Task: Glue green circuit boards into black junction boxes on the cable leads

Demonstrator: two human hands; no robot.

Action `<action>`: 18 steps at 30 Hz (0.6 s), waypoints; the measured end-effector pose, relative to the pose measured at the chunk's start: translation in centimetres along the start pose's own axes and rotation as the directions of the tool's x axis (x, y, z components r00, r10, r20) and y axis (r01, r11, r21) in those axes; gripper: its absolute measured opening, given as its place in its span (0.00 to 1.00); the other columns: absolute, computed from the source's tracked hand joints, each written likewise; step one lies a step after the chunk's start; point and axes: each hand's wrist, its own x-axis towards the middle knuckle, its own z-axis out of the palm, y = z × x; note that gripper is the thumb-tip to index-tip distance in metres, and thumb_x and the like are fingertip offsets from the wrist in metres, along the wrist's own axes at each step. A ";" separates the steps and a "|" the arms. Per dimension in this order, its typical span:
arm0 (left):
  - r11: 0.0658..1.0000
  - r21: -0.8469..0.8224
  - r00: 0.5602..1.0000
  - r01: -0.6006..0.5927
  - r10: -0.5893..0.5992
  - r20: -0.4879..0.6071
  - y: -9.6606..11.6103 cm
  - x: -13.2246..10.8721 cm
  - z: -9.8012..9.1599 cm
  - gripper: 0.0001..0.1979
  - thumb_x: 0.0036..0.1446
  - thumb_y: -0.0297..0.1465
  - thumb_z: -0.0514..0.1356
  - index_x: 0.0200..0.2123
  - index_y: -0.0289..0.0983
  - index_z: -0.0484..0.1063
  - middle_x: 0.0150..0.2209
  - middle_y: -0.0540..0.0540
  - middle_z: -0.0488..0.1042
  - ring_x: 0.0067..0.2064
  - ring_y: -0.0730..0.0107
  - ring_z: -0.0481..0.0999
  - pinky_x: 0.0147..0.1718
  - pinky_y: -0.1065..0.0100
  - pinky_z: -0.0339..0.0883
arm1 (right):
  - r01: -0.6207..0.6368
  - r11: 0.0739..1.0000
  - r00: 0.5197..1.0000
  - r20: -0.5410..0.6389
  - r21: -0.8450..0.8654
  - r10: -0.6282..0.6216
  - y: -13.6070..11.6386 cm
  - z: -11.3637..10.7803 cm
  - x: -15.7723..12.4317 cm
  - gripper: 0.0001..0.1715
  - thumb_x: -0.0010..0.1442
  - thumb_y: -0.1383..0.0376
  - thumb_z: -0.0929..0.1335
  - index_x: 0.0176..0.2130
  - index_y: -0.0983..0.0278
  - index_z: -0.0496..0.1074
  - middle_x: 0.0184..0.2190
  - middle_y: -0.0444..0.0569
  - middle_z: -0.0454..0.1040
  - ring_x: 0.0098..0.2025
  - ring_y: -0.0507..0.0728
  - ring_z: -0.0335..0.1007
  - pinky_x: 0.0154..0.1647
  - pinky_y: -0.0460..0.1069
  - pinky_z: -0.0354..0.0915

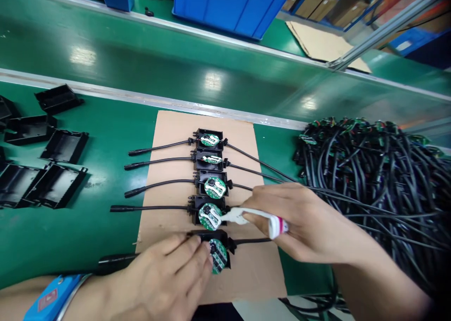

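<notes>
Over the cardboard [243, 283], right hand [299, 222] closed round white tube [274, 227], seemingly pasting; left hand [169, 274], grip unclear, partly covers nearest board [220, 256], likely needing pasting next.

Circuit boards [220, 257] green, cases [207, 201] black — cardboard [172, 128] tan — tube [237, 215] white with magenta band [281, 225].

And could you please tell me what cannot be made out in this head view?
Head view: left side of the nearest box, hidden by the left hand.
Head view: part of the white tube, covered by the right hand.
Head view: the rest of the cable pile, cut off by the right edge.
Head view: mark on the wristband, too small.
</notes>
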 end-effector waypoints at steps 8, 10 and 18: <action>0.983 -0.042 0.978 -0.178 0.181 0.101 0.9 -0.2 -1.3 0.13 0.60 0.25 0.54 0.47 0.33 0.74 0.47 0.41 0.77 0.45 0.63 0.75 0.45 0.63 0.67 | 0.060 0.985 0.998 -0.024 0.159 -0.057 -2.3 3.6 -1.3 0.13 0.55 0.73 0.60 0.40 0.66 0.69 0.28 0.48 0.69 0.29 0.53 0.62 0.29 0.47 0.58; 0.983 -0.043 0.979 -0.178 0.181 0.095 1.0 -0.3 -1.0 0.14 0.60 0.25 0.54 0.47 0.32 0.74 0.47 0.40 0.77 0.46 0.61 0.75 0.45 0.62 0.68 | 0.074 0.986 0.997 -0.024 0.148 -0.071 -2.3 4.2 -1.1 0.14 0.54 0.74 0.60 0.40 0.66 0.69 0.28 0.48 0.69 0.29 0.53 0.62 0.29 0.47 0.58; 0.981 -0.037 0.980 -0.190 0.192 0.059 1.2 -0.8 -0.3 0.15 0.61 0.25 0.53 0.48 0.29 0.73 0.49 0.38 0.75 0.47 0.57 0.74 0.48 0.58 0.68 | 0.019 0.995 0.998 0.051 0.094 -0.023 -2.7 4.1 -2.0 0.14 0.53 0.74 0.59 0.38 0.67 0.68 0.29 0.49 0.68 0.30 0.54 0.62 0.29 0.47 0.57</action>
